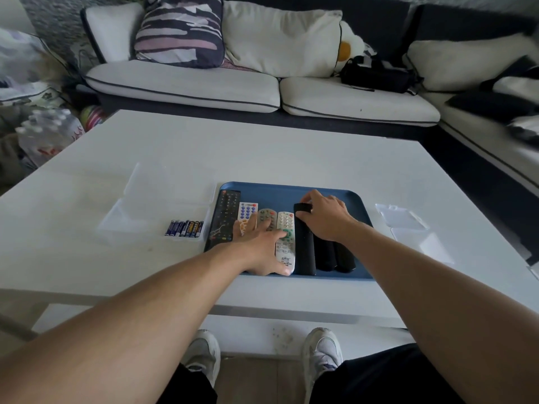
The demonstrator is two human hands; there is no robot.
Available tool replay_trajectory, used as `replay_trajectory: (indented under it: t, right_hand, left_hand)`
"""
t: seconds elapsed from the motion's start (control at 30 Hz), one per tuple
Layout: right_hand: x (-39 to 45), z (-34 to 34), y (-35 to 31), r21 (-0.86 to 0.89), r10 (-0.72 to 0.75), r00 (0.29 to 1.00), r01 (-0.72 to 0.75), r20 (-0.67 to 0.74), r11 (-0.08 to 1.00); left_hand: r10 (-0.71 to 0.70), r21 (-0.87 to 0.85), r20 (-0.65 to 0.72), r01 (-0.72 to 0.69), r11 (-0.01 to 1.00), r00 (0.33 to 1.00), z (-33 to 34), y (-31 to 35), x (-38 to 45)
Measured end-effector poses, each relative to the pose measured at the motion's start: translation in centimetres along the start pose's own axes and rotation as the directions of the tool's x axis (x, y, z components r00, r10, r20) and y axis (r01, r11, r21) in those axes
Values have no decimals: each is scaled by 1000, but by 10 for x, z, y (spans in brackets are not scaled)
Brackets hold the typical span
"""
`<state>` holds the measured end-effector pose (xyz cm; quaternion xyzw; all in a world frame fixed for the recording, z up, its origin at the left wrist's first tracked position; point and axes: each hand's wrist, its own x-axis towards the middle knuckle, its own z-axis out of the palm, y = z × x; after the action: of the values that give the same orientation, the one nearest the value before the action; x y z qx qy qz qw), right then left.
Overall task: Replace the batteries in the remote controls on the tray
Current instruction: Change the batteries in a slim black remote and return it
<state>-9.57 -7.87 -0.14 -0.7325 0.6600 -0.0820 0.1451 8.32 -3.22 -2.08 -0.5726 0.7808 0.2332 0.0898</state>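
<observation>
Remote controls, seven counted, lie side by side on the blue tray [280, 191], which serves as landmark throughout.

Right hand [323, 218]: fingers curled over the far end of the long black remote [304, 249], thumb side against it; reads as a grip on that remote. Two shorter black remotes [335, 256] lie under the wrist, toward the tray's right side.

Left hand [262, 243]: fingers straight and spread, lying flat across the grey remote [267, 218] and the white remote with a green button [285, 249]; holds nothing, seems to steady the row.

Step, as judged: selection of the first remote; no battery cover seen open yet. Next move calls for lifting the long black remote clear of its neighbours, which touch it on both sides, then turning it over to find the cover.

Batteries [184, 228] stand in a clear box [122, 220] just left of the tray; a clear lid [402, 218] lies right of it.

Tray's near rim sits close to the table [262, 150] edge; open room lies beyond the far rim.
</observation>
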Motion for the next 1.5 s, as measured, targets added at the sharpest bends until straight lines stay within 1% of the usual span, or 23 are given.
replay_trajectory:
  t: [0.13,0.2,0.23,0.3,0.33,0.4,0.5,0.53,0.63,0.67,0.7,0.77,0.8,0.87,0.93,0.97,1.0,1.07,1.13,1.17,1.2,1.37,1.5]
  right_hand:
    - [-7,-3,-9,295,82,997,-81,6,952]
    - [-13,-9,-14,392,105,993,-80,-44,917]
    - [-15,-14,-17,417,103,991,-57,-89,907]
    - [-22,-25,-25,441,93,977,2,-193,897]
    - [-25,-30,-30,444,83,965,38,-249,895]
    - [-32,-37,-40,449,59,938,107,-341,887]
    - [-40,-37,-52,445,20,922,168,-387,879]
    - [-42,-38,-55,438,0,922,184,-387,880]
    - [-46,-45,-63,435,-66,930,231,-362,870]
    - [-48,-47,-63,447,-86,931,249,-354,859]
    - [-49,-48,-63,462,-97,932,261,-349,847]
    - [-50,-48,-57,495,-63,932,246,-358,833]
    - [-49,-47,-53,511,-21,933,216,-360,832]
    - [-47,-43,-43,585,92,954,98,-285,805]
    - [-47,-39,-37,695,186,972,-36,-143,718]
    - [-47,-37,-35,749,207,975,-79,-79,658]
    - [-47,-36,-35,801,209,978,-104,-26,589]
    - [-48,-36,-36,885,188,981,-120,38,450]
    - [-48,-37,-36,921,172,983,-126,65,369]
    - [-49,-37,-35,926,165,984,-126,71,355]
    - [-48,-37,-35,925,162,984,-123,68,358]
    - [-49,-38,-35,884,154,988,-92,23,458]
    - [-51,-39,-34,871,157,988,-86,11,484]
  left_hand:
    - [0,0,17,0,1000,1000,-3,2,-2]
    - [20,-13,7,-20,1000,1000,-6,4,-5]
    - [39,-49,-24,-40,998,999,-8,6,-6]
    - [66,-189,-120,-88,978,991,-13,13,-11]
    - [58,-283,-175,-107,953,983,-15,17,-14]
    - [11,-452,-240,-122,884,971,-19,26,-21]
    - [-52,-570,-316,-146,809,947,-24,33,-28]
    - [-69,-625,-321,-157,765,945,-26,32,-29]
    - [-155,-798,-280,-140,586,947,-29,30,-27]
    - [-190,-853,-269,-142,502,944,-30,29,-25]
    - [-210,-906,-260,-163,390,943,-32,28,-24]
    - [-215,-964,-255,-229,138,943,-38,24,-24]
    - [-210,-964,-265,-262,41,941,-42,22,-25]
    - [-194,-943,-301,-322,-86,934,-47,20,-28]
    - [-198,-916,-329,-363,-173,923,-50,19,-31]
    - [-206,-906,-333,-373,-199,920,-51,18,-32]
    - [-213,-899,-337,-380,-216,917,-51,18,-32]
    - [-228,-896,-344,-392,-211,911,-51,16,-31]
    - [-245,-895,-352,-401,-193,903,-51,14,-31]
    - [-249,-896,-352,-402,-191,902,-51,14,-30]
    - [-250,-896,-352,-402,-190,902,-51,13,-30]
    - [-258,-909,-341,-387,-155,904,-51,11,-28]
    - [-261,-915,-342,-383,-126,903,-49,14,-28]
